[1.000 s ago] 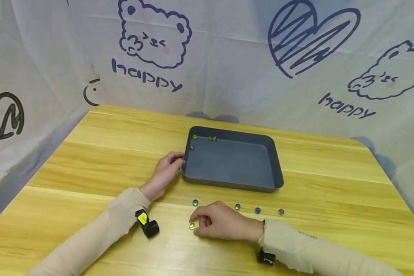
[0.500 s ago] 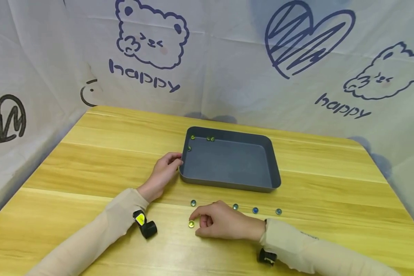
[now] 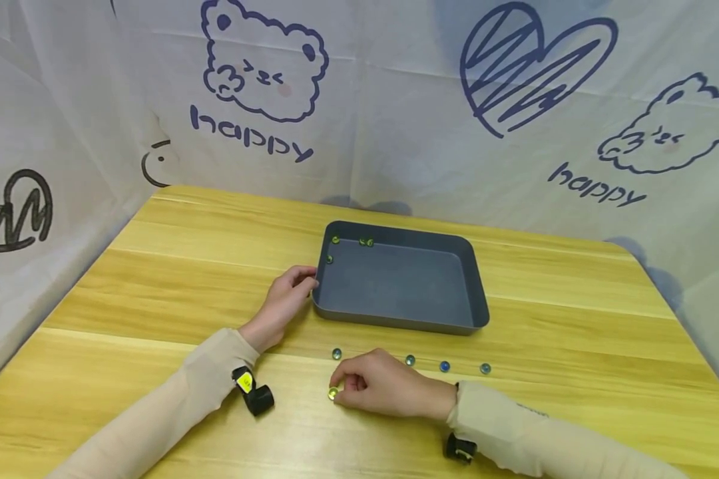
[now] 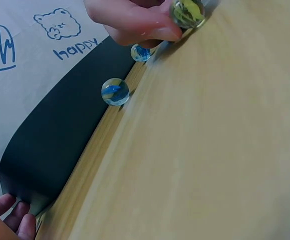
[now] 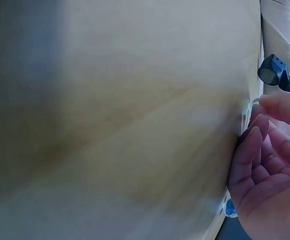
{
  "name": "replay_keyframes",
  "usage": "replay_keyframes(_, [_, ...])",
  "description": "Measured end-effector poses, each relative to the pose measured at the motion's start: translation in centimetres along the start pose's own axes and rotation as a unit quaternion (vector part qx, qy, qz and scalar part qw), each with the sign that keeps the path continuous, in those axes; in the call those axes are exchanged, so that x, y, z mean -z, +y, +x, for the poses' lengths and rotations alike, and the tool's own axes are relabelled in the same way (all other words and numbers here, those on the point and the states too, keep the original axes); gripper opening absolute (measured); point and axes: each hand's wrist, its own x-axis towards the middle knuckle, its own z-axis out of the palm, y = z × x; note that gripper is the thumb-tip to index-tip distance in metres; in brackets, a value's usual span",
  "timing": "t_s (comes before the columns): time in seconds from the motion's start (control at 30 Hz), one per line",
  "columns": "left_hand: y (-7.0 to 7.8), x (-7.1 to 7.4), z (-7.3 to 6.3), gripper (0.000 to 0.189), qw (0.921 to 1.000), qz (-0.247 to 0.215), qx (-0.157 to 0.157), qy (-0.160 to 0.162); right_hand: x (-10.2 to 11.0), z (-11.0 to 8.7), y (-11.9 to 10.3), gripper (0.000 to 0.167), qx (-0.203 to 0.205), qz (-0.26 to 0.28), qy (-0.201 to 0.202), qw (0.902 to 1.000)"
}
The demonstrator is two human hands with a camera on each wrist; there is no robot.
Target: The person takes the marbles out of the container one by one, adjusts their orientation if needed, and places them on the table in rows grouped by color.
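Note:
In the head view, my right hand (image 3: pixel 389 386) pinches a clear marble with a yellow swirl (image 3: pixel 333 393) between thumb and index finger, low over the table. The left wrist view shows that marble (image 4: pixel 187 12) close up at the fingertips. My left hand (image 3: pixel 284 303) holds the left side of a dark grey rectangular tray (image 3: pixel 401 322), its fingers curled at the wall. Several yellow-green marbles, one of them a marble (image 3: pixel 329 259) by the left wall, lie inside the tray's far left part.
Between tray and right hand, a row of bluish marbles lies on the wooden table (image 3: pixel 156 286): a marble (image 3: pixel 337 354) at left, a marble (image 3: pixel 410 360), a deep blue marble (image 3: pixel 445 366) and a marble (image 3: pixel 485 368) at right. A white cloth (image 3: pixel 395 133) hangs behind.
My right thumb has closed in on the yellow marble, which now sits between thumb and index finger. My left hand stays at the tray.

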Motion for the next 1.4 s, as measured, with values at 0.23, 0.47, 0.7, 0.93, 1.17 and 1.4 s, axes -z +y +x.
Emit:
replay_keyframes(0.23, [-0.09, -0.01, 0.02, 0.039, 1.0000, 0.001, -0.005, 0.000, 0.03, 0.12, 0.03, 0.007, 0.001, -0.001, -0.010, 0.9999])
replay_keyframes(0.47, [-0.07, -0.03, -0.03, 0.039, 1.0000, -0.001, -0.006, 0.001, 0.12, 0.22, -0.08, 0.007, 0.002, -0.002, -0.013, 0.9999])
replay_keyframes(0.7, [0.03, -0.03, -0.11, 0.039, 1.0000, 0.000, -0.007, 0.002, 0.16, 0.27, -0.13, 0.007, -0.001, 0.006, -0.019, 0.9998])
replay_keyframes(0.93, [0.05, -0.03, -0.15, 0.038, 1.0000, 0.001, -0.008, 0.003, 0.19, 0.28, -0.05, 0.007, 0.001, 0.008, -0.020, 0.9998])
replay_keyframes(1.17, [0.04, -0.04, -0.15, 0.038, 1.0000, -0.001, -0.009, 0.003, 0.14, 0.26, -0.02, 0.008, -0.003, 0.012, -0.022, 0.9997])
replay_keyframes(1.4, [0.06, -0.06, -0.15, 0.038, 1.0000, -0.002, -0.009, 0.003, 0.14, 0.25, 0.01, 0.007, -0.003, 0.018, -0.021, 0.9996])
